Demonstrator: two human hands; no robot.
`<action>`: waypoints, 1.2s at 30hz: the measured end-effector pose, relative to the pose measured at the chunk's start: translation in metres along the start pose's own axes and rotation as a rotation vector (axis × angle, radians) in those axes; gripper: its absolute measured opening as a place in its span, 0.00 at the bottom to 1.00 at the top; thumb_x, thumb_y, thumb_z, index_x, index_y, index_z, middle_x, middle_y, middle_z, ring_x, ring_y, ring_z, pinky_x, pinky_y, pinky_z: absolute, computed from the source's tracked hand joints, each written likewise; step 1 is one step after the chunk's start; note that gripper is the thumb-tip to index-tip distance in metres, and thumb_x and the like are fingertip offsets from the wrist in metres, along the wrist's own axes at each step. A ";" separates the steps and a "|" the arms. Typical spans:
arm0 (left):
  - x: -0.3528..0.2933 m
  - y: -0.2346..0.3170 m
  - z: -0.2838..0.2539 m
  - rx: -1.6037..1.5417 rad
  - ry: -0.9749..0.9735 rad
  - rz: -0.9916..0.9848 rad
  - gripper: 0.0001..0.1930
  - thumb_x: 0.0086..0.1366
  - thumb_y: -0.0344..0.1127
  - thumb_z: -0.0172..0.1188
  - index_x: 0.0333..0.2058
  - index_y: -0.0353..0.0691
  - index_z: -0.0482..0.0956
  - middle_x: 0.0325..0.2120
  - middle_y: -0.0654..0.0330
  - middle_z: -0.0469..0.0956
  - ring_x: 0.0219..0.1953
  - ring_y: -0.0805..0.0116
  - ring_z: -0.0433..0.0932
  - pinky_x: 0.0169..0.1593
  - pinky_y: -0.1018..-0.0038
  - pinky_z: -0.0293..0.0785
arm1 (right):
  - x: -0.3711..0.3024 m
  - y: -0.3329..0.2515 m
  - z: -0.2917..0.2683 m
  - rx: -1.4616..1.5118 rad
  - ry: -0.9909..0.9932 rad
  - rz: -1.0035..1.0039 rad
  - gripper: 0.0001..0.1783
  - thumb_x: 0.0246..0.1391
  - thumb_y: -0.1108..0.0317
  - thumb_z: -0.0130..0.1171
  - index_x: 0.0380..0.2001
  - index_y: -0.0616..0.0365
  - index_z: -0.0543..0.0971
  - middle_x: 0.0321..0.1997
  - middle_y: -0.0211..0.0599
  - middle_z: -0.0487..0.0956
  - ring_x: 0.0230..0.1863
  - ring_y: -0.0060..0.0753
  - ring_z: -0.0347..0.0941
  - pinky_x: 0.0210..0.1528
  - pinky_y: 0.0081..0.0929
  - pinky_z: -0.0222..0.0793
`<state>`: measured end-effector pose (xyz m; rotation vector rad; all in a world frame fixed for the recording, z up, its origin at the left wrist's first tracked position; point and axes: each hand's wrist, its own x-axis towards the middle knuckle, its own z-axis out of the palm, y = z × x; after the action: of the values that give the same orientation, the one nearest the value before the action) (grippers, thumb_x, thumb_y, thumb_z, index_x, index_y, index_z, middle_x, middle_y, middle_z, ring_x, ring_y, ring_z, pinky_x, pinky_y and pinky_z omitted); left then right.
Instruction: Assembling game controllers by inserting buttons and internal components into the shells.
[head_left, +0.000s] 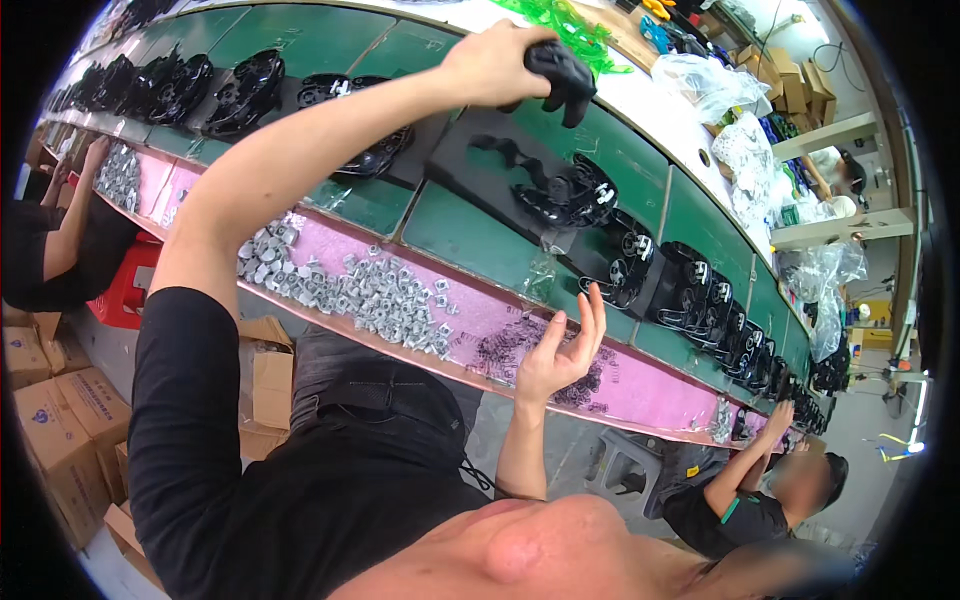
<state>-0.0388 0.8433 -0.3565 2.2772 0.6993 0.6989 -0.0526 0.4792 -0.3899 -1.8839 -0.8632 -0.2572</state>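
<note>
My left hand (498, 68) reaches across to the far side of the green bench, fingers wrapped round a black gamepad shell (565, 82). Below it on the bench sits a dark tray (480, 165) carrying another black gamepad shell (570, 195) with small white parts on it. My right hand (560, 358) hovers over the pink ledge, fingers stretched out and apart, and nothing shows in it. Small black springs (510, 345) lie scattered beside and beneath that hand. Farther left along the ledge is a heap of small grey-silver parts (375, 300).
Several gamepad shells (690, 285) in dark trays line the green bench (455, 225). Beyond it, clear plastic bags (710, 85) and green translucent pieces (560, 25) lie on a white surface. Co-workers sit left and right. Cardboard boxes (70, 430) and a grey stool (625, 465) stand on the floor.
</note>
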 end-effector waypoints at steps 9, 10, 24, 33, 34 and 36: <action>0.037 -0.023 -0.015 0.121 0.145 0.048 0.34 0.52 0.45 0.70 0.60 0.42 0.80 0.45 0.39 0.82 0.48 0.43 0.83 0.53 0.56 0.80 | 0.039 0.000 0.039 -0.258 -0.539 -0.362 0.22 0.57 0.76 0.65 0.56 0.66 0.80 0.63 0.51 0.77 0.71 0.60 0.68 0.75 0.60 0.59; 0.042 -0.029 -0.010 0.104 0.155 0.025 0.34 0.52 0.45 0.71 0.60 0.49 0.79 0.45 0.42 0.79 0.48 0.40 0.82 0.52 0.54 0.80 | 0.041 -0.002 0.047 -0.290 -0.591 -0.381 0.24 0.57 0.75 0.65 0.57 0.66 0.79 0.65 0.51 0.76 0.72 0.60 0.67 0.76 0.61 0.59; 0.147 -0.120 0.088 1.089 0.123 0.310 0.29 0.69 0.37 0.56 0.69 0.53 0.71 0.55 0.45 0.71 0.58 0.42 0.72 0.48 0.57 0.81 | 0.060 0.001 0.086 -0.523 -0.702 -0.323 0.41 0.55 0.65 0.71 0.69 0.70 0.68 0.74 0.61 0.64 0.74 0.62 0.61 0.78 0.58 0.54; 0.106 -0.094 -0.011 0.776 -0.150 0.285 0.44 0.62 0.44 0.68 0.74 0.49 0.60 0.67 0.34 0.65 0.63 0.35 0.73 0.62 0.50 0.76 | 0.057 0.001 0.080 -0.461 -0.649 -0.327 0.32 0.59 0.64 0.69 0.63 0.68 0.73 0.62 0.53 0.71 0.65 0.60 0.68 0.75 0.60 0.58; 0.094 -0.108 -0.033 0.587 -0.030 0.465 0.43 0.61 0.45 0.68 0.73 0.45 0.61 0.67 0.33 0.66 0.62 0.36 0.74 0.62 0.51 0.76 | 0.055 0.001 0.079 -0.462 -0.653 -0.316 0.32 0.60 0.64 0.69 0.63 0.68 0.73 0.62 0.53 0.72 0.65 0.60 0.68 0.75 0.60 0.58; 0.071 -0.089 -0.076 0.419 -0.262 0.261 0.43 0.60 0.48 0.71 0.70 0.42 0.64 0.65 0.35 0.70 0.63 0.38 0.73 0.63 0.54 0.74 | 0.053 -0.002 0.076 -0.427 -0.687 -0.257 0.29 0.63 0.65 0.67 0.62 0.69 0.74 0.64 0.54 0.72 0.66 0.61 0.67 0.68 0.53 0.64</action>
<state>-0.0625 0.9780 -0.3491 2.8159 0.4581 0.3789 -0.0302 0.5690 -0.3962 -2.2973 -1.6200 0.0749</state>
